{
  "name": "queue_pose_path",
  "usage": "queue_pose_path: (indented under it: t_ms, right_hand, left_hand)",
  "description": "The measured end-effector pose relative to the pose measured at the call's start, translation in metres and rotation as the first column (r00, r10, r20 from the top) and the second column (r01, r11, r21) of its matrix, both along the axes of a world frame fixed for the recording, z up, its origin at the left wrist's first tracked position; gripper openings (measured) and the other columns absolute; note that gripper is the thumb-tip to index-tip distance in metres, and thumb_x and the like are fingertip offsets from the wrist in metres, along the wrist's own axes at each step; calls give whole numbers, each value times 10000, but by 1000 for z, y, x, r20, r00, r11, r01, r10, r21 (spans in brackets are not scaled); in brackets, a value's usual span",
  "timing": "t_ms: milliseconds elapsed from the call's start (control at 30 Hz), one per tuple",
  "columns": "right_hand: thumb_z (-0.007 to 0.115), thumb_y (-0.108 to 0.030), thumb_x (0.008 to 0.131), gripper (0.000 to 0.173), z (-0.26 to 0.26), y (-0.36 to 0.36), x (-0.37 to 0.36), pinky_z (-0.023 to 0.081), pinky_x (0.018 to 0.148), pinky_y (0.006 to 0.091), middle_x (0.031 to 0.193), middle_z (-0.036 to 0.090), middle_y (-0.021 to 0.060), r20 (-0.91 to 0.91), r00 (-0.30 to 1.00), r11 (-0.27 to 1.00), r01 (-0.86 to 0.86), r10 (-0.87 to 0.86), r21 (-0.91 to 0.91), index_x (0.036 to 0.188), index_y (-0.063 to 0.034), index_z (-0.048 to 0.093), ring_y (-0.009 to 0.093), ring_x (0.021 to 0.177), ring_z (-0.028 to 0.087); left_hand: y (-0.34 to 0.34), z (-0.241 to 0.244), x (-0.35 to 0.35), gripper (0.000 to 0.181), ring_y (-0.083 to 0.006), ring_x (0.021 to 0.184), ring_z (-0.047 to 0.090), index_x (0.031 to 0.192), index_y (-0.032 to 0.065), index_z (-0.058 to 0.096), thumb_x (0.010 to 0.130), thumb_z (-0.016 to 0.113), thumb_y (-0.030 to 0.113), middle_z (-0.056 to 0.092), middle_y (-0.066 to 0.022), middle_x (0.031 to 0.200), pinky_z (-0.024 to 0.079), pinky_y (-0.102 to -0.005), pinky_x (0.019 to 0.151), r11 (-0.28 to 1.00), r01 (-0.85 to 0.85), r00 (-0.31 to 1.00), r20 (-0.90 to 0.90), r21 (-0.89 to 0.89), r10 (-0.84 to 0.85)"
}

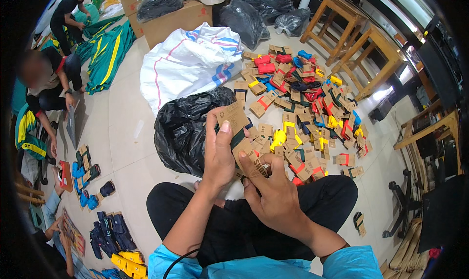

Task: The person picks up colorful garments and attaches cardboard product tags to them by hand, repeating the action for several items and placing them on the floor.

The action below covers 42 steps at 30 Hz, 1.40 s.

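Observation:
In front of my crossed legs, my left hand (218, 152) holds a folded dark green fabric bag (238, 136) wrapped in a printed brown card sleeve (233, 117). Its thumb presses on the card's upper part. My right hand (276, 191) grips the lower part of the same card, index finger on its face and thumb at its lower edge. Beyond both hands spreads a heap of similar carded bags (293, 84) in red, yellow, blue and dark colours. A black plastic bag (179, 136) lies slack just left of my left hand.
A white woven sack (183, 64) lies behind the black bag, before a cardboard box (179, 22). Wooden stools (377, 55) stand at right. Sorted stacks of navy pouches (110, 231) and yellow pouches (130, 264) sit at left, near other people, one crouching person (47, 81) among them.

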State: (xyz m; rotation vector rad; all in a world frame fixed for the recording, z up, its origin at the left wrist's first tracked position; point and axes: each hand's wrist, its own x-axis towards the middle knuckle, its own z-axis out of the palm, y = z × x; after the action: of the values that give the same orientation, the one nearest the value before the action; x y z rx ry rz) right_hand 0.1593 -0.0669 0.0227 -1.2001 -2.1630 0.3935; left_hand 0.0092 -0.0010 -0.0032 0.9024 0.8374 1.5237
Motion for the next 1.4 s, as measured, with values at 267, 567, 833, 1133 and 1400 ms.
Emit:
queue_pose_path:
  t_ms: [267,567,833,1133,1400]
  right_hand:
    - [731,-78,912,593,-1,0,2,564,633,338,1166,490,156,-1,998,998,68,-68,-11,1490,-144,615,232,788,647]
    - [738,-65,896,608,-3,2,3,572,668,363,1159,503,171,-20,999,999,32,-32,-7,1488,-124,612,258,842,640]
    - [728,-31,900,590,-10,4,4,541,638,336,1163,496,140,-109,992,998,-59,59,0,1477,-89,620,206,804,597]
    - [715,-2,907,580,-1,1,3,544,722,329,1143,501,135,-132,991,1000,2,-3,-7,1474,-87,625,220,871,595]
    - [737,-72,906,583,6,6,15,592,718,408,1200,513,170,-103,995,998,14,-8,57,1473,-145,622,295,885,679]
  left_hand:
    - [1,0,-1,415,-138,1034,606,1368,40,420,1116,424,370,617,-102,1156,514,-305,954,998,-49,997,-53,37,51]
    - [4,-9,-5,500,-147,977,636,1368,69,424,1088,416,484,618,-106,1086,583,-308,854,989,-89,935,-332,121,125]
    - [3,-7,-8,488,-152,1038,614,1365,48,429,1094,442,454,617,-112,1118,520,-315,945,996,-12,981,-194,85,28]
    - [1,-6,-21,593,-218,1243,577,1540,89,258,1035,522,249,582,-161,1295,439,-364,1120,932,303,932,143,197,-333]
    - [2,-2,-29,749,-253,1403,487,1626,41,75,1088,551,250,517,-204,1457,372,-406,1190,920,365,929,-117,143,-351]
